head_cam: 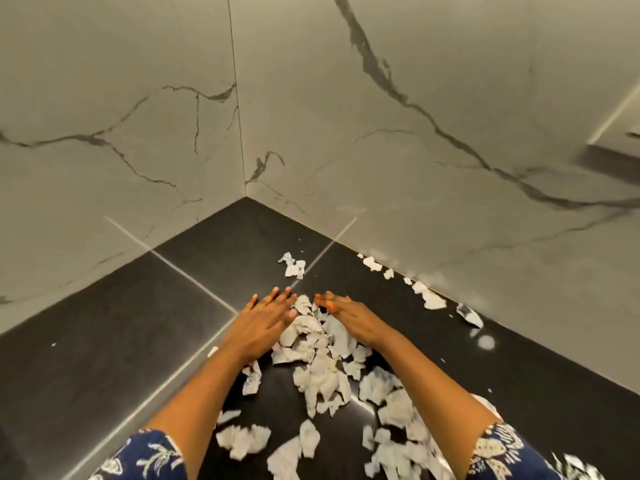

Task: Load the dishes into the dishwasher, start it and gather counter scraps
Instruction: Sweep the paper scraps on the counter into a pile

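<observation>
Several torn white paper scraps (pixel 317 344) lie in a loose pile on the black counter (pixel 104 327). My left hand (pixel 263 322) rests flat on the counter at the pile's left side, fingers straight. My right hand (pixel 346 311) lies at the pile's right side, fingers extended toward the left hand, touching the scraps. Between the two hands sits the far end of the pile. More scraps (pixel 242 439) are strewn nearer to me between my forearms. No dishes or dishwasher show.
Marble-patterned walls (pixel 415 133) meet in a corner behind the counter. A lone scrap (pixel 292 265) lies beyond my hands, and several scraps (pixel 429 297) line the right wall's base. A white smear (pixel 486 342) marks the counter at right.
</observation>
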Demonstrator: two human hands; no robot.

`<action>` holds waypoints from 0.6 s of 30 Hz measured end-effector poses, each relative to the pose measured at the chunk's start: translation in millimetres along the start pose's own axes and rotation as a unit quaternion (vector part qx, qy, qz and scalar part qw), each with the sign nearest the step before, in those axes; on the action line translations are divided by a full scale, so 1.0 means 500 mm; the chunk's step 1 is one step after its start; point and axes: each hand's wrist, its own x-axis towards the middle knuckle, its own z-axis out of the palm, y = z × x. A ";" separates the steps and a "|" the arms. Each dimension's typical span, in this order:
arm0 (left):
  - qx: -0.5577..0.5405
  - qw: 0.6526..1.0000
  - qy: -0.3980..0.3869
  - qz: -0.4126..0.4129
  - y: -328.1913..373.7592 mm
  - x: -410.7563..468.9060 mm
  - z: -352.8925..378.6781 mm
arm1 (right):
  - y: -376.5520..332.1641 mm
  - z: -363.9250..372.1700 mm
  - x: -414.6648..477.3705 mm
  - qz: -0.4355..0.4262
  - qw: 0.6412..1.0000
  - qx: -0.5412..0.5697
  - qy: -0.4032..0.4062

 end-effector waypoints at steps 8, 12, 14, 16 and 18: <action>-0.244 0.967 0.062 -0.039 0.063 -0.085 0.032 | 0.004 0.003 -0.152 0.000 0.982 0.147 0.118; -0.217 0.967 0.094 -0.089 0.043 0.035 -0.007 | 0.063 -0.088 -0.054 0.011 0.968 -0.029 0.250; -0.168 0.975 0.104 -0.101 0.018 0.108 -0.020 | 0.098 -0.130 0.005 0.039 0.965 -0.080 0.245; -0.119 0.981 0.114 -0.103 -0.006 0.185 -0.026 | 0.131 -0.147 0.062 0.044 0.972 -0.139 0.186; -0.082 0.986 0.112 -0.088 -0.013 0.254 -0.034 | 0.150 -0.142 0.110 0.019 0.968 -0.219 0.124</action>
